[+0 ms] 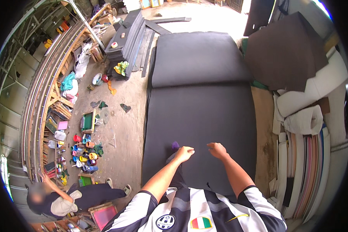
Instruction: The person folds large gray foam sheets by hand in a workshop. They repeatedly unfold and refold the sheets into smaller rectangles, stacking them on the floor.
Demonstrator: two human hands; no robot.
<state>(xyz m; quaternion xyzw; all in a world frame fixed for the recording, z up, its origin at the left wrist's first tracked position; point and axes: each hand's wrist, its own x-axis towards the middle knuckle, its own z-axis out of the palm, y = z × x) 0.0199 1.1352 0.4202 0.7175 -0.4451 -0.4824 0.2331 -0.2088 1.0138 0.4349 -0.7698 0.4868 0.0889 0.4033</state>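
Note:
Both of my hands hover over a large black foam-like sheet (201, 112) that lies in front of me. The fingers of my left hand (185, 154) are curled together in a pinch. Across a small gap, my right hand (217, 150) is closed too, its fingers pressed together and pointing toward the left one. Whatever either hand holds, if anything, is too small to make out. Just beyond my left wrist a purple thing (175, 145) shows at the end of my dark-clothed leg. A second black sheet (197, 58) lies at the far end, its near edge crossing the first.
On the left stands a tall stack of dark sheets (125, 42). Colourful paint pots (83, 154) crowd the floor beside a green framed screen (89, 121). A person (62, 199) is at the lower left. Rolled and upright sheets (305, 170) line the right side.

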